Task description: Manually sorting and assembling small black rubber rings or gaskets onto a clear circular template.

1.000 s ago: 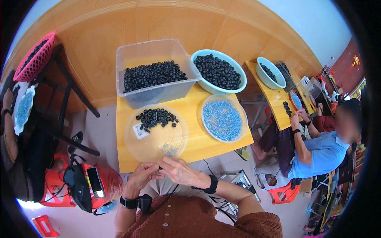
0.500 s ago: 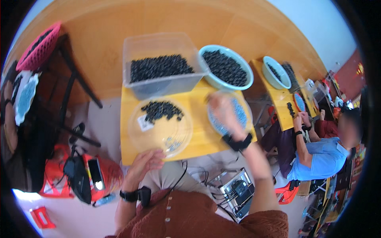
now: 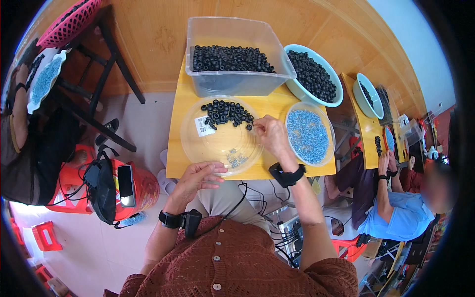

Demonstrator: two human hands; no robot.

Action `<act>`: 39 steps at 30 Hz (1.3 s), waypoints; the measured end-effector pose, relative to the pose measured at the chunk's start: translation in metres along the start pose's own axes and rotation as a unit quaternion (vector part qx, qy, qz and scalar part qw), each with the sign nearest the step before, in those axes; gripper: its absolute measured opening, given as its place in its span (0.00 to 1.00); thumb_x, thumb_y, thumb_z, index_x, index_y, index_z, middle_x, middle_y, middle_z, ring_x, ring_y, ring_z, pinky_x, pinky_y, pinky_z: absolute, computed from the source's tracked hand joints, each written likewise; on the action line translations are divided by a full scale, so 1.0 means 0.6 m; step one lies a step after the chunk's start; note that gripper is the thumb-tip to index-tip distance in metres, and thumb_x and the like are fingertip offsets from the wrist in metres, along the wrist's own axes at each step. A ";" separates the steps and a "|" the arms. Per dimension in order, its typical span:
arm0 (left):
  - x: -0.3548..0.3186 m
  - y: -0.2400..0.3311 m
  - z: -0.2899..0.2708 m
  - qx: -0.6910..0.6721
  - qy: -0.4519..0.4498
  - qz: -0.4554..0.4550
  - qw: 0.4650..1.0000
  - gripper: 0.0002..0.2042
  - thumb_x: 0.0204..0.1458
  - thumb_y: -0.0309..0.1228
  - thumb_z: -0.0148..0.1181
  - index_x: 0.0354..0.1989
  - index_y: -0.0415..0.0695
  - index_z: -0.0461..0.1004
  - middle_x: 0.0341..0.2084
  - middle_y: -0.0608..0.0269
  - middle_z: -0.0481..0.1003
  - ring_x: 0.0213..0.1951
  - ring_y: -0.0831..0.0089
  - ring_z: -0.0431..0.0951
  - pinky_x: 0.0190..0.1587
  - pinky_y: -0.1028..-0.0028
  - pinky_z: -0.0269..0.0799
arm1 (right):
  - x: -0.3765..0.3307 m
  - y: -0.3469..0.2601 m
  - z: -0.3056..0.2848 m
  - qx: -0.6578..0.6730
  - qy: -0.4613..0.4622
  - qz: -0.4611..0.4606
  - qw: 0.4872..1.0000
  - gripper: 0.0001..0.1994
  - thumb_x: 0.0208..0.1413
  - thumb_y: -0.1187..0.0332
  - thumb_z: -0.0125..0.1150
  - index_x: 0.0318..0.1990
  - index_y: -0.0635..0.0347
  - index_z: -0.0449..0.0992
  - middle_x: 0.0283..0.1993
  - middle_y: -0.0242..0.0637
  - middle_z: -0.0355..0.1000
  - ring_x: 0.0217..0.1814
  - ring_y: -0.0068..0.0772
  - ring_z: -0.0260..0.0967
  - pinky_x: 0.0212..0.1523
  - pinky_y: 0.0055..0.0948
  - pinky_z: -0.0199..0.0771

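My right hand [image 3: 272,134] is at the right rim of a shallow clear round tray [image 3: 190,148], its thumb and fingertips pinched together. A black bead [image 3: 249,127] lies right beside those fingertips; what the pinch holds, if anything, is too small to make out. A pile of black beads [image 3: 225,112] sits in the far part of the tray, by a white label [image 3: 203,126]. Small blue beads [image 3: 235,158] are scattered in its near part. My left hand [image 3: 200,180] rests at the tray's near rim, fingers stretched out, with nothing visible in it.
Behind the tray stands a clear plastic bin [image 3: 237,81] of black beads, with a pale blue bowl [image 3: 338,101] of more to its right. A clear dish of small blue beads [image 3: 308,136] is on the yellow table [image 3: 179,106]. At right, a person [image 3: 396,208] works at another table.
My right hand has left the dish of blue beads and moved left to the round tray's rim. My left hand stays by the near rim. The whole view has shifted.
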State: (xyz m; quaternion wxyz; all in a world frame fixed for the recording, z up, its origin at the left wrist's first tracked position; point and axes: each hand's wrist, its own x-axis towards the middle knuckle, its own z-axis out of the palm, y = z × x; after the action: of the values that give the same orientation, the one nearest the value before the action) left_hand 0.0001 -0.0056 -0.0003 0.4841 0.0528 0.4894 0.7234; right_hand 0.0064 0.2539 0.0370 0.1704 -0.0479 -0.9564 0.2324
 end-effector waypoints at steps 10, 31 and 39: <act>-0.001 -0.001 0.004 0.004 0.018 -0.001 1.000 0.17 0.57 0.37 0.46 0.48 0.37 0.67 0.42 0.55 0.73 0.36 0.72 0.76 0.35 0.77 0.74 | -0.010 -0.014 0.048 -0.068 -0.029 -0.009 0.997 0.10 0.38 0.76 0.57 0.32 0.61 0.76 0.29 0.40 0.69 0.32 0.44 0.69 0.33 0.36 0.69; -0.001 0.000 -0.001 -0.075 0.093 0.090 0.989 0.10 0.49 0.25 0.56 0.40 0.37 0.73 0.29 0.60 0.76 0.30 0.77 0.76 0.35 0.79 0.75 | -0.092 -0.099 0.033 0.075 -0.062 0.053 0.994 0.07 0.40 0.74 0.59 0.30 0.62 0.75 0.28 0.40 0.68 0.32 0.43 0.68 0.33 0.35 0.69; 0.001 -0.001 0.002 -0.079 0.091 0.084 0.989 0.10 0.48 0.24 0.57 0.40 0.37 0.73 0.31 0.60 0.75 0.30 0.76 0.77 0.36 0.79 0.75 | -0.072 -0.088 0.091 0.078 -0.050 0.015 0.996 0.05 0.39 0.74 0.58 0.27 0.63 0.74 0.25 0.41 0.69 0.28 0.44 0.69 0.31 0.37 0.69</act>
State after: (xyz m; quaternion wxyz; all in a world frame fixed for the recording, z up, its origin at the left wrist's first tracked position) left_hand 0.0008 -0.0042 -0.0006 0.3774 -0.0103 0.4667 0.7998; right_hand 0.0270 0.1764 0.0026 0.1222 -0.0374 -0.9418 0.3108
